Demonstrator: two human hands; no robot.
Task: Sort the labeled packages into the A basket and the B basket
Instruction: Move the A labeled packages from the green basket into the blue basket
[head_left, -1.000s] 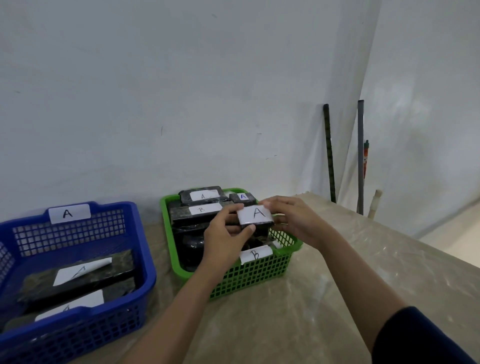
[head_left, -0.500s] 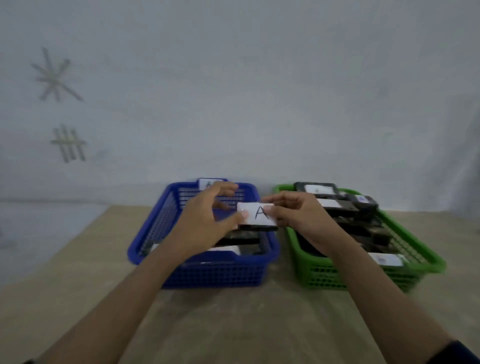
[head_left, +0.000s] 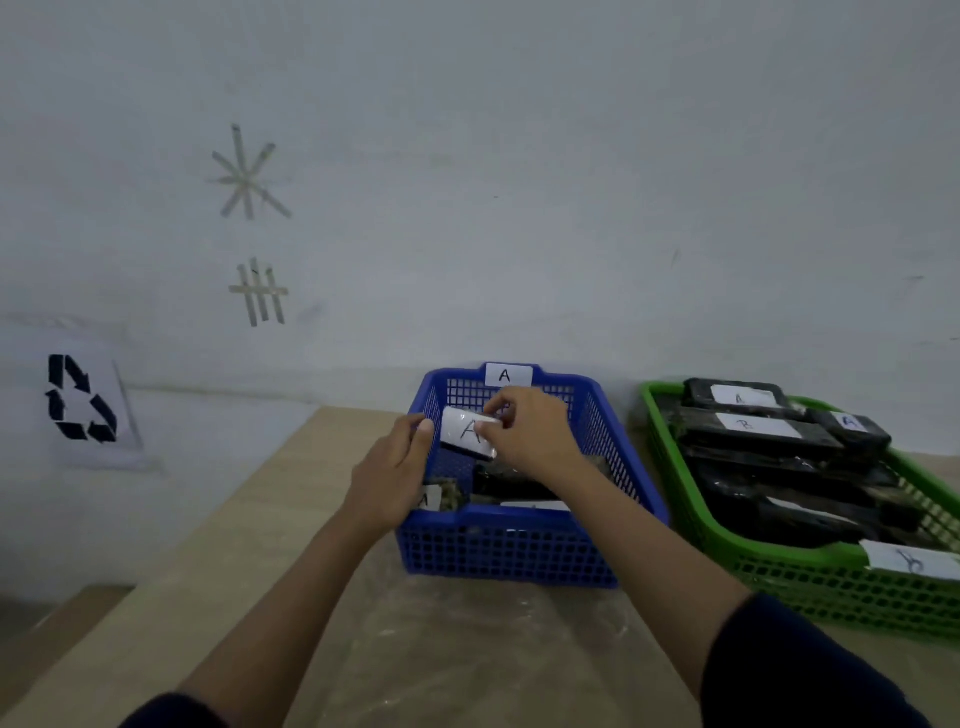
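Note:
A small black package with a white "A" label (head_left: 464, 432) hangs tilted over the blue basket (head_left: 519, 551), which carries an "A" tag on its back rim. My right hand (head_left: 530, 431) pinches the package's right side. My left hand (head_left: 392, 475) touches its left end with the thumb, fingers loosely curved over the basket's left rim. Other dark packages with white labels lie inside the blue basket. To the right stands the green basket (head_left: 831, 577) with a "B" tag on its front, stacked with several black packages labelled A and B.
Both baskets stand on a beige table (head_left: 467, 649) against a white wall. The table's left edge runs diagonally at lower left. A sheet with a recycling symbol (head_left: 80, 397) hangs on the wall at left, with tape marks above.
Both hands carried the "A" package leftward from over the green basket to over the blue basket. The view swung left with them.

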